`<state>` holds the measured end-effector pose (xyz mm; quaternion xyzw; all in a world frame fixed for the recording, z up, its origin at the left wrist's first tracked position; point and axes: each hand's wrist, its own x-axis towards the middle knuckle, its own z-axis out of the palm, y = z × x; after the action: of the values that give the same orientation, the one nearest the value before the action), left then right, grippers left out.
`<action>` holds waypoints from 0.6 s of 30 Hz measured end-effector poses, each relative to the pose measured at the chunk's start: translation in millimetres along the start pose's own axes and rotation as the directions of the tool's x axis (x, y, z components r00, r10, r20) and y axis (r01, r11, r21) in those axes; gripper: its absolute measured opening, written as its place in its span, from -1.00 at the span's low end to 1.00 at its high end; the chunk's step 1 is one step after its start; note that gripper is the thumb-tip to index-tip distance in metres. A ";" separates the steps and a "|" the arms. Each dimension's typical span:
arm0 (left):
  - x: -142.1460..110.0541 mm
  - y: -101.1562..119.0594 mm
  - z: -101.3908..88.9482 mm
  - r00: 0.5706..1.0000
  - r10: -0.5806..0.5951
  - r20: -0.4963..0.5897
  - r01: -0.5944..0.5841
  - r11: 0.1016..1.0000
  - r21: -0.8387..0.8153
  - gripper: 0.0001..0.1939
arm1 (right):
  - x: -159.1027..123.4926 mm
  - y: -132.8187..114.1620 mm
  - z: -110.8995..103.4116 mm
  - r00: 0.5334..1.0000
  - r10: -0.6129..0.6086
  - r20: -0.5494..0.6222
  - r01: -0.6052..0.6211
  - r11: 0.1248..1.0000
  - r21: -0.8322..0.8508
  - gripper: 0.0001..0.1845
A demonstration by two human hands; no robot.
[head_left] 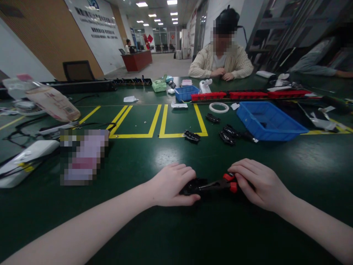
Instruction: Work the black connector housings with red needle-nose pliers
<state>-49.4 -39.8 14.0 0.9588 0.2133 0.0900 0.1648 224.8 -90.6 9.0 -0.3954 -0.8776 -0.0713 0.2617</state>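
My left hand point(172, 186) rests on the green table point(165, 228) with its fingers curled over a small black plastic part point(193, 186). My right hand point(259, 184) grips the red handles of a pair of pliers point(220, 183). The black jaws of the pliers point left and meet the black part under my left fingers. Both hands lie near the table's front edge, in the middle of the view.
Several more black parts point(192, 136) point(228, 134) lie beyond my hands by the yellow floor-tape lines. A blue bin point(268, 121) stands at the right and a smaller blue bin point(186, 92) farther back. Red strips point(248, 95) lie across the table. A person sits opposite.
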 end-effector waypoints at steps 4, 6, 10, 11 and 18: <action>0.2 0.2 0.0 1.000 -0.004 -0.006 0.004 1.000 0.024 -0.62 | -1.9 -0.6 2.9 1.000 0.020 0.012 -0.020 1.000 0.014 -0.82; 0.1 0.4 -0.1 1.000 -0.008 -0.011 0.008 0.999 0.033 -0.62 | -4.2 -0.8 4.7 0.999 0.034 0.020 -0.034 0.999 0.023 -0.82; -0.1 0.3 0.0 1.000 -0.017 -0.011 0.017 1.000 0.026 -0.61 | -6.8 -0.8 6.2 0.999 0.033 0.022 -0.034 0.999 0.016 -0.82; -0.1 0.3 0.2 1.000 -0.017 -0.011 0.017 0.999 0.028 -0.60 | -6.4 -0.6 5.8 0.999 0.030 0.022 -0.030 1.000 0.010 -0.81; 0.4 1.7 1.1 1.000 0.008 -0.024 -0.007 0.998 0.068 -0.62 | -0.1 1.9 -4.0 1.000 -0.031 0.003 0.031 0.999 -0.039 -0.83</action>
<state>-48.1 -41.3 13.6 0.9635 0.2147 0.0947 0.1293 227.9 -90.6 12.2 -0.3867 -0.8823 -0.0921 0.2519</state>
